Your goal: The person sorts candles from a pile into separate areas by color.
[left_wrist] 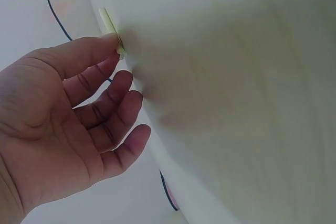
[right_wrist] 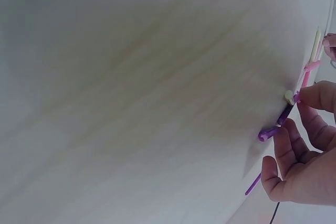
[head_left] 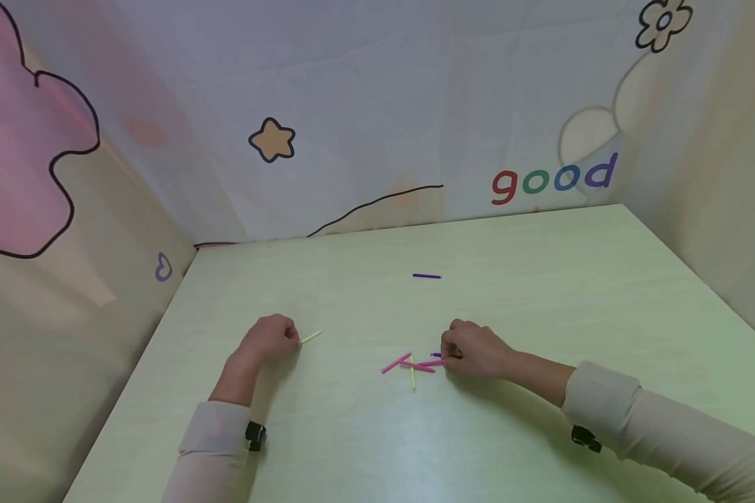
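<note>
On the left of the table, my left hand [head_left: 270, 339] pinches a thin pale yellow-green stick [head_left: 312, 337] between thumb and forefinger. The left wrist view shows this stick [left_wrist: 107, 20] jutting past the thumb tip, the other fingers loosely curled. My right hand [head_left: 475, 351] is at the right side of a small loose pile, its thumb and forefinger pinching the end of a purple stick [right_wrist: 297, 97], mostly hidden by the fingers. In the pile, several pink sticks [head_left: 395, 363] cross over a pale yellow stick [head_left: 413, 381]. Another purple stick [right_wrist: 269, 133] lies under the right fingers.
A lone dark purple stick [head_left: 426, 276] lies farther back on the pale green table [head_left: 352, 440]. Printed cloth walls [head_left: 365, 126] enclose the table at the back and both sides. Dark straps show at both wrists.
</note>
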`<state>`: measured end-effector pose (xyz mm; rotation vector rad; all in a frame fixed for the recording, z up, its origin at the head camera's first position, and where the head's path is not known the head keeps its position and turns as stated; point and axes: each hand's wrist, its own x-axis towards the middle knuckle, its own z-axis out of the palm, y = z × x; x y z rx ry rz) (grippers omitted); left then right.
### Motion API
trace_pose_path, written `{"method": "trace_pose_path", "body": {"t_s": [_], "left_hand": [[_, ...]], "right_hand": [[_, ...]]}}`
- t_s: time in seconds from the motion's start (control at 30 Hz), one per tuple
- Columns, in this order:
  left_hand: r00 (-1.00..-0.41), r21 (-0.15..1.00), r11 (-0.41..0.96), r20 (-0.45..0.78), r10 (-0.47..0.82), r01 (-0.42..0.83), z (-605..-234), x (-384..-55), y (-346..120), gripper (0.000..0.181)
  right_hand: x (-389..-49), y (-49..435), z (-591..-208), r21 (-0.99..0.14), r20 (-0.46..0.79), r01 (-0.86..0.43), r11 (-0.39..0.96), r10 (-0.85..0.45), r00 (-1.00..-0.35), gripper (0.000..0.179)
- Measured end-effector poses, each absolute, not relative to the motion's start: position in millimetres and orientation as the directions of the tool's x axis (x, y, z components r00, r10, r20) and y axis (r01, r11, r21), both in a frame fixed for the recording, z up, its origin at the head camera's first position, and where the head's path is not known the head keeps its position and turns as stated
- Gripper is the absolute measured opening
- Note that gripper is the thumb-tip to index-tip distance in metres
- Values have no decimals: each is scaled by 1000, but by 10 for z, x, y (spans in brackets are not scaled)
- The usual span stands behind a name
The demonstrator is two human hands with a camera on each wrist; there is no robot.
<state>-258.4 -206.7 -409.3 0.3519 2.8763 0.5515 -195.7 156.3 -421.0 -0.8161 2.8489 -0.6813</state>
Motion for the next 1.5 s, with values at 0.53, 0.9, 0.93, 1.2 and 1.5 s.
{"method": "trace_pose_path", "body": {"t_s": [0.53,0.9,0.93,1.2,1.5], "left_hand": [[-954,369,912,-164,253,179,-4023,-2534,-2044,8],[-947,345,909,-128,294,235,-3992,-2485,-2040,12],[-946,343,908,-122,299,243,-3976,-2464,-2030,14],[-910,363,859,-62,410,362,-3923,-2333,-1898,20],[-883,386,827,-57,465,410,-3906,-2242,-1672,21]], "right_hand": [[-1952,1556,-4213,-440,54,-488,754,-521,-852,14],[-1948,1579,-4227,-474,57,-471,744,-508,-860,13],[-1945,1577,-4225,-476,55,-470,743,-508,-860,13],[-1922,1572,-4212,-494,65,-475,728,-514,-855,13],[-1905,1613,-4199,-513,67,-467,721,-508,-859,13]]}}
